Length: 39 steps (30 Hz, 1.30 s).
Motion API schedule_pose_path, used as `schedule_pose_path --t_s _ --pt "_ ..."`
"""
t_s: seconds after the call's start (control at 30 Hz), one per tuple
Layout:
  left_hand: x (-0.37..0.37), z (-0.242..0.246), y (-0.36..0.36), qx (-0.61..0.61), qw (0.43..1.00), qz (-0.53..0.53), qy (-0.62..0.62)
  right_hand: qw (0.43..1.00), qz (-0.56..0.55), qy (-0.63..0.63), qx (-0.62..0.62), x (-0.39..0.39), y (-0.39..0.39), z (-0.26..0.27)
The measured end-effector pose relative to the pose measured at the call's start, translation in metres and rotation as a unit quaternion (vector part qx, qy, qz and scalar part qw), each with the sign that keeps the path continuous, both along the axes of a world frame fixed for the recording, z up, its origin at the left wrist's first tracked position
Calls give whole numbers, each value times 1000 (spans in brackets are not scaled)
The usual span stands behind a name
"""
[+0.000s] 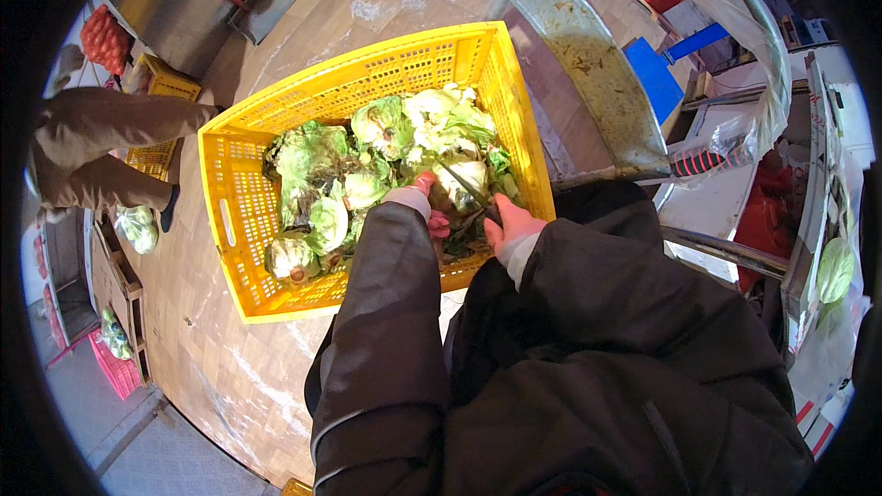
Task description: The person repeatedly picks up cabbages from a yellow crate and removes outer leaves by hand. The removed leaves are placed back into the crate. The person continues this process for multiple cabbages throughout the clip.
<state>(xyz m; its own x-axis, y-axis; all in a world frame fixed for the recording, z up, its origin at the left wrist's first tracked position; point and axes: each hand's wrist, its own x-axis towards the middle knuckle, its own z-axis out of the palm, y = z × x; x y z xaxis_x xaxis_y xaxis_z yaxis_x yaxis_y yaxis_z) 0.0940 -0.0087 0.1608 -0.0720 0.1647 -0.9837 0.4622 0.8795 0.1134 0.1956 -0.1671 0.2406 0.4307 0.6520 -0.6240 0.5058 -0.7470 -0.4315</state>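
A yellow plastic crate [227, 275] with slotted walls is in front of me, holding several lettuce heads and loose leaves, some browned. My right hand [515, 222] grips a knife [463, 179] by its dark handle, the blade angled up and to the left. Under the blade is a pale lettuce head [451, 191] at the crate's near right end. My left hand [431, 207] holds this head from its left side, fingers partly hidden by the sleeve and the leaves. Another trimmed lettuce head [293, 262], its brown stem end showing, rests in the near left corner.
A person's legs [124, 124] in brown trousers are at the left, near a yellow crate [155, 155]. A dustpan [265, 12] lies at the far wall. On my right are a metal cart frame [592, 48], a blue dustpan [651, 79] and hanging clear plastic [751, 110].
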Motion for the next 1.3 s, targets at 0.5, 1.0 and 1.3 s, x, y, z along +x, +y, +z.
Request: schedule_pose_path --t_s 0.5,1.0,1.3 --pt "-9 -16 17 274 663 -695 46 537 -731 387 167 5 14 -46" --pt "-10 -93 10 311 828 -363 -294 993 36 -105 42 2 -23 -1" --pt "-14 -109 5 314 821 -322 -353 997 52 -52 -34 2 -27 8"
